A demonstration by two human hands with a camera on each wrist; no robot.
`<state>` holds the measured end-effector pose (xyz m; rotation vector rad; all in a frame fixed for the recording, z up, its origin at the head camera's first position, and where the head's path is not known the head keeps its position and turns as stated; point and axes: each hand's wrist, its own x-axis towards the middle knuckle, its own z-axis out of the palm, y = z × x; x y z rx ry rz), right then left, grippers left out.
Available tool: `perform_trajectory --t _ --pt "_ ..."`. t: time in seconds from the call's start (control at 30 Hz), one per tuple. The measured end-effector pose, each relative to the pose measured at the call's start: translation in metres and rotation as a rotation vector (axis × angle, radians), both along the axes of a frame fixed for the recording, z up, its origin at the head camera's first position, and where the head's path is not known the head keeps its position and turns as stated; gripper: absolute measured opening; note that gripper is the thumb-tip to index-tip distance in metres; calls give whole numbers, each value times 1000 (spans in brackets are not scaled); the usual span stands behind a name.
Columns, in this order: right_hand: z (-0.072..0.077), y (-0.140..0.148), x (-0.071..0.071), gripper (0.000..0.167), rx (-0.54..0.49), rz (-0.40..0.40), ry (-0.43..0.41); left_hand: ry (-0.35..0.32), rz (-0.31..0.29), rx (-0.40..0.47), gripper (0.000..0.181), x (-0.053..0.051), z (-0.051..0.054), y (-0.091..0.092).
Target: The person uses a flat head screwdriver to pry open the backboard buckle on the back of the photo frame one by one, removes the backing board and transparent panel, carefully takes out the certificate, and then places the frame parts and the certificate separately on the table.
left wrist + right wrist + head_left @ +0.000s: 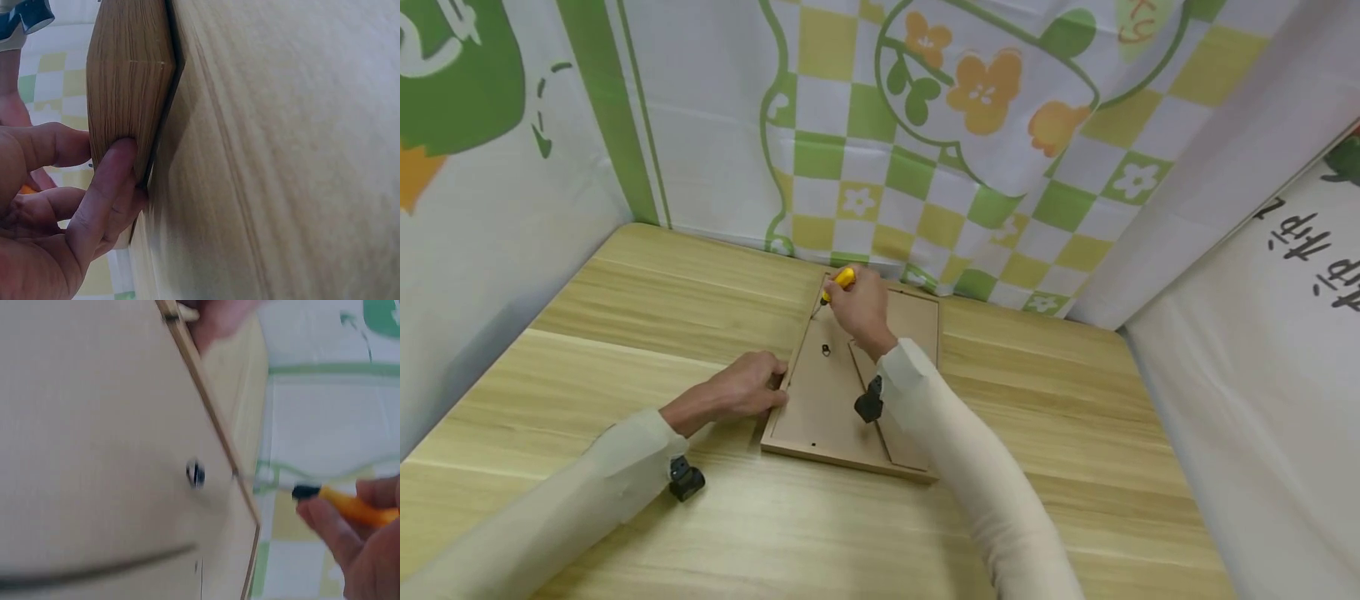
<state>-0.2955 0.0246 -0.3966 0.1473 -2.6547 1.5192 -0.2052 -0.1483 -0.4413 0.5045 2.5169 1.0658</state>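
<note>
A wooden picture frame (808,392) lies face down on the table, its flat backing upward. My left hand (741,387) holds the frame's left edge; in the left wrist view its fingers (103,194) press against the wood-grained side. In my right hand (861,308) is a screwdriver (844,279) with a yellow handle and black collar. Its thin shaft slants down to the frame's upper left edge. The right wrist view puts the screwdriver's (350,505) tip at a small dark spot on the rim. A small metal hanging ring (195,474) sits on the backing nearby.
A hinged stand leg (898,433) lies along the backing, partly hidden under my right forearm. The wooden table (1060,433) extends on both sides. A patterned curtain (910,167) hangs right behind the frame, with white cloth walls left and right.
</note>
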Motion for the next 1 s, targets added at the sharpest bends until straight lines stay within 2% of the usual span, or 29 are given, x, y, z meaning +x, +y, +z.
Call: perform_trajectory --t 0.1,0.17,0.3,0.4,0.47,0.57,0.7,0.83,0.97,1.0 --pt "5 -16 9 14 127 -45 75 19 -4 -14 21 -1 1 -1" --pt "7 -24 14 13 167 -38 100 35 -8 -23 16 -1 2 0" --pt "9 -27 17 14 217 -35 115 42 -11 -9 24 -1 1 1" --pt "8 -20 13 17 175 -41 88 13 -3 5 38 1 1 2" --pt "6 -12 9 18 109 -36 55 -6 4 10 39 2 1 2" --pt "-1 2 3 21 -63 2 -22 -52 20 30 36 3 2 2" --pt "-9 25 -4 29 -278 63 -172 -107 32 66 30 4 2 3" --pt "-15 45 -7 33 -326 99 -245 -115 29 67 27 5 0 4" --pt "-20 62 -7 29 -252 118 -270 -104 28 64 26 5 -2 3" --pt "-21 65 -6 28 -200 128 -263 -102 28 66 26 5 -2 3"
